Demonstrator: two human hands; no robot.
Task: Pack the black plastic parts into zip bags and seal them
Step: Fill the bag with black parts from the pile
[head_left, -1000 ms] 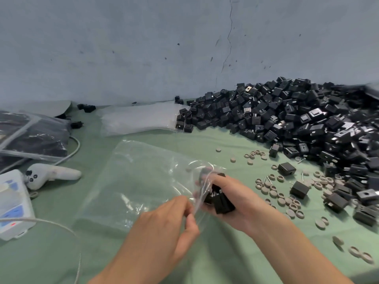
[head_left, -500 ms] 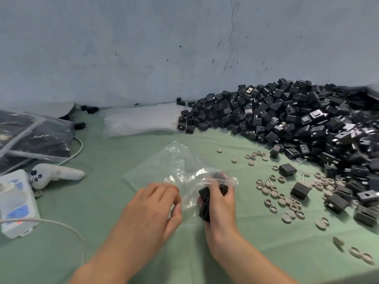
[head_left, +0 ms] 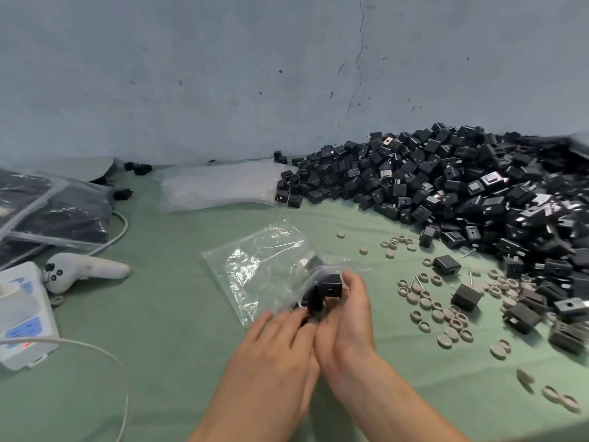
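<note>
- The right hand is seen at lower centre of the frame, with its forearm entering from the lower right and its back turned up. Its fingers and thumb are curled round a few black parts.
- The black parts are held at the mouth of a clear zip bag, partly under its film.
- The left hand is laid just left of the right hand and touches it, palm down. Its fingers are stretched forward to the near edge of the zip bag; whether the film is pinched cannot be told.
- The zip bag lies crumpled on the green bench, spreading up and to the left from the hands.
- A large pile of the same parts is heaped against the wall in the right half of the frame, with grey rings scattered between it and the hands.
- A stack of empty bags lies at upper centre, touching the pile's left end.
- Bags with dark contents, a white controller and a power strip are seen at the left edge.
</note>
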